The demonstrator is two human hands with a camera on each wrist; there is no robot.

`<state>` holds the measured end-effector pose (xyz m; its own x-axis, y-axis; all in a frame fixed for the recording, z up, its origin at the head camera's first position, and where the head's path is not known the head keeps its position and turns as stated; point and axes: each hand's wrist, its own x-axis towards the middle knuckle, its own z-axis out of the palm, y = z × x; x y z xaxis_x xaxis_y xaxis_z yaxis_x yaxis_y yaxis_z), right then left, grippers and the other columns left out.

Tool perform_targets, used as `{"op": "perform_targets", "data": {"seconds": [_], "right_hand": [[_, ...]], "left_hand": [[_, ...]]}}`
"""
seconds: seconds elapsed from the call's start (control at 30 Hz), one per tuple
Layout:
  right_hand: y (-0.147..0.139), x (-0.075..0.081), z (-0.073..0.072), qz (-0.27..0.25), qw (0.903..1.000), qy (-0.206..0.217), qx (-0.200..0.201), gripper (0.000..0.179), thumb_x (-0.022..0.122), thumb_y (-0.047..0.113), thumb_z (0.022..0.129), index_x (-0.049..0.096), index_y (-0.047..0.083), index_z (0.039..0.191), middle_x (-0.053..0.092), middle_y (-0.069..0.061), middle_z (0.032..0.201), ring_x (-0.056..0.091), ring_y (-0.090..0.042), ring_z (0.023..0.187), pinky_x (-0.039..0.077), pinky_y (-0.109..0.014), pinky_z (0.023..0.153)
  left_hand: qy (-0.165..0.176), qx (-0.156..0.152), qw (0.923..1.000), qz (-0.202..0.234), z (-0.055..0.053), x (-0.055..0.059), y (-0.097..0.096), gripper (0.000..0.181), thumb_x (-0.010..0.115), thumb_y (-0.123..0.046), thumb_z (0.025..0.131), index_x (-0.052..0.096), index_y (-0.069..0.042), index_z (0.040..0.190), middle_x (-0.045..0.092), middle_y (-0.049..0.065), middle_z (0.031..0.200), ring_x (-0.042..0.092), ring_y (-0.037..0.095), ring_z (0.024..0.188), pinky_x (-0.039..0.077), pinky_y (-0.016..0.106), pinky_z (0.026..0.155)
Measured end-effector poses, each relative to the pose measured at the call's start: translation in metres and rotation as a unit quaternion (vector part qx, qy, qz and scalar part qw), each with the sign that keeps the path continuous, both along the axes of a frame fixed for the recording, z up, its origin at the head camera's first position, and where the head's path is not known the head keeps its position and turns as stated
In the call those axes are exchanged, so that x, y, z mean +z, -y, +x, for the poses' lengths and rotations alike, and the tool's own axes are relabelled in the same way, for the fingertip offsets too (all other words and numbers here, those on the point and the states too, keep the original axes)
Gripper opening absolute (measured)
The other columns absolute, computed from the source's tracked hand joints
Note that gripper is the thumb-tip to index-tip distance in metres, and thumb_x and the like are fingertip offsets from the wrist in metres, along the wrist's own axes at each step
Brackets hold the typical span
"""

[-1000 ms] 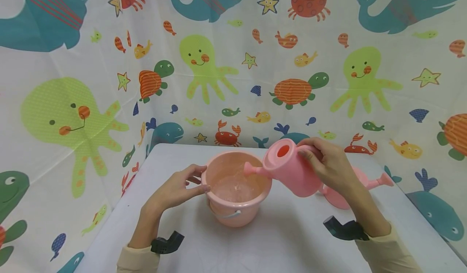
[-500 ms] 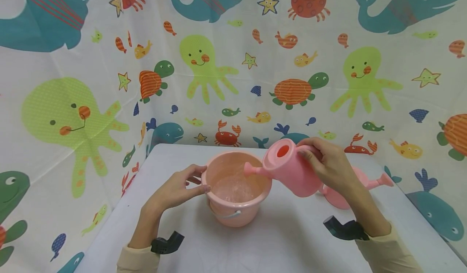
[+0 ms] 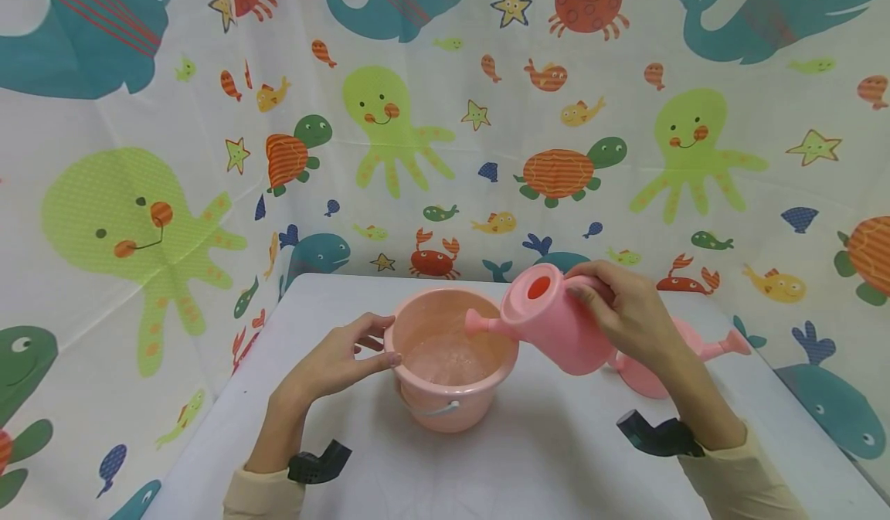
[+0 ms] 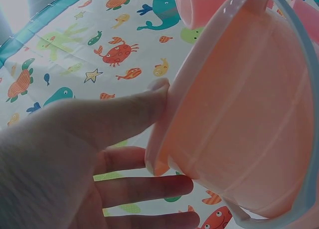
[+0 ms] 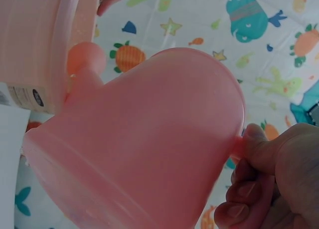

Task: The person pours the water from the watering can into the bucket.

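Note:
A pink bucket [image 3: 452, 410] stands upright on the table, its pale handle [image 3: 438, 409] hanging down the front; rippled water [image 3: 452, 358] shows inside. My left hand [image 3: 348, 358] rests at the bucket's left rim, thumb and fingers fairly straight and spread along it. In the left wrist view the thumb [image 4: 144, 107] touches the rim [image 4: 199, 64] and the other fingers lie below. My right hand [image 3: 622, 304] grips the handle of a pink watering can [image 3: 566, 334], tilted, with its spout [image 3: 483, 323] over the bucket. In the right wrist view the fingers [image 5: 244, 199] curl round the can's handle.
Another pink watering can [image 3: 643, 377] stands on the white table [image 3: 556, 458] at the right, partly hidden behind my right forearm. A curtain [image 3: 445, 195] printed with sea animals closes off the back and sides.
Both hands, the bucket and the tilted watering can stay in place. Only the ripples on the water in the bucket differ.

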<state>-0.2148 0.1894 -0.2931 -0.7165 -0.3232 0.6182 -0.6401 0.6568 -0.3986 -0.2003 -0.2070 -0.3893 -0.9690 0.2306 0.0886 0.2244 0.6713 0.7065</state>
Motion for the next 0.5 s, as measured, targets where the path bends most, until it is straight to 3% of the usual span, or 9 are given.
{"op": "perform_targets", "data": {"seconds": [0.13, 0.5], "right_hand": [[0.0004, 0.0005, 0.0, 0.001, 1.0, -0.002, 0.0, 0.022, 0.071, 0.008, 0.091, 0.067, 0.004, 0.113, 0.072, -0.01, 0.098, 0.067, -0.023, 0.086, 0.052, -0.013, 0.073], [0.001, 0.0017, 0.0001, 0.006, 1.0, -0.005, 0.001, 0.021, 0.071, 0.008, 0.092, 0.067, 0.005, 0.112, 0.072, -0.009, 0.097, 0.066, -0.021, 0.085, 0.053, -0.014, 0.071]], "left_hand": [[0.002, 0.001, 1.0, 0.0, 0.0004, 0.0005, -0.0001, 0.066, 0.073, -0.051, 0.085, 0.053, -0.02, 0.14, 0.066, 0.002, 0.131, 0.062, 0.025, 0.118, 0.058, 0.049, 0.09], [0.005, 0.005, 1.0, 0.001, 0.0014, 0.001, -0.0006, 0.072, 0.072, -0.061, 0.082, 0.053, -0.023, 0.14, 0.066, 0.0, 0.131, 0.062, 0.023, 0.118, 0.058, 0.048, 0.091]]}}
